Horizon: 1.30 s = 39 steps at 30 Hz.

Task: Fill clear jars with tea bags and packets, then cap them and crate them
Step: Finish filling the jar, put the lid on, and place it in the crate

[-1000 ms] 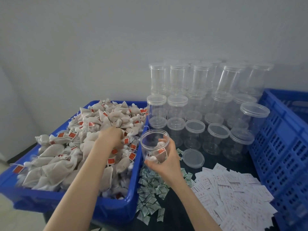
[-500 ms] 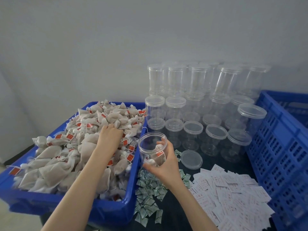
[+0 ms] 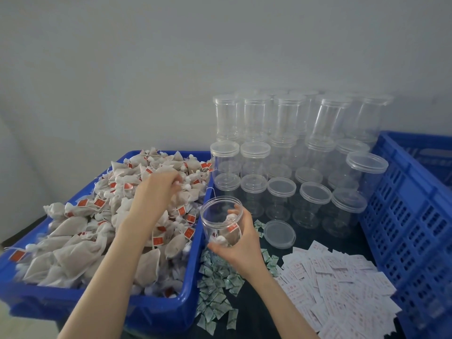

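At lower left of the frame we see a blue bin (image 3: 156,311) heaped with tea bags (image 3: 73,250); at right a blue crate (image 3: 403,228); capped clear jars (image 3: 315,201) stand stacked at centre; our left hand (image 3: 159,187) pinches a tea bag in the heap; our right hand (image 3: 238,243) grips an open jar (image 3: 221,216) holding a few bags, just right of the bin.
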Each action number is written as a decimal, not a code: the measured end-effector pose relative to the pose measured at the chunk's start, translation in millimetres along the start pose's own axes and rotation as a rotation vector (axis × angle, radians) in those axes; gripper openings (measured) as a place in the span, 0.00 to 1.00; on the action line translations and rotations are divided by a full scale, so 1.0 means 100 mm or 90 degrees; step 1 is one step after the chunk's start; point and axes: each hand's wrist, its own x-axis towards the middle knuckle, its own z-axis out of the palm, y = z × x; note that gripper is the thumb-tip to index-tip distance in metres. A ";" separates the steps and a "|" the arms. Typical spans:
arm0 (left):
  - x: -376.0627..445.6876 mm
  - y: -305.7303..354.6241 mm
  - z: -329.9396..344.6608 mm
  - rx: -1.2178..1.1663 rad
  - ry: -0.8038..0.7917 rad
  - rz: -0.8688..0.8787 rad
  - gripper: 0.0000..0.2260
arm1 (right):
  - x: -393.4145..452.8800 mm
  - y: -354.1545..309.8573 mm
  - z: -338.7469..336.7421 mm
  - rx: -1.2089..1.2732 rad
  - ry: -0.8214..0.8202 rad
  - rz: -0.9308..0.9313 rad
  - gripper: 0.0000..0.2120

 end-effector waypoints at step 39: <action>-0.31 -0.07 0.24 0.137 -0.473 0.078 0.10 | 0.03 -0.02 0.02 -0.013 0.051 -0.020 0.43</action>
